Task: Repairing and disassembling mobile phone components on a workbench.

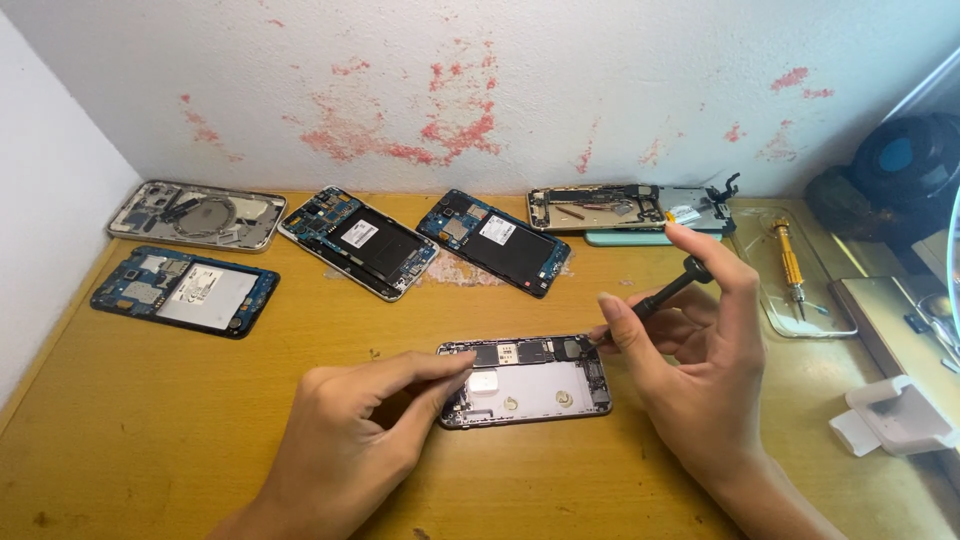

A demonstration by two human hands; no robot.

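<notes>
Currently, left hand (350, 440): fingers closed, pinching edge of opened phone (527, 380).
Right hand (690, 350): gripping black screwdriver (662, 290), tip at phone's top corner.
Phone: flat on table (150, 420), centre.

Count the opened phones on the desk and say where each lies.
6: one under the hands; two at far left, upper and lower; two mid-back, left and right; one back right. None seems hidden.
</notes>
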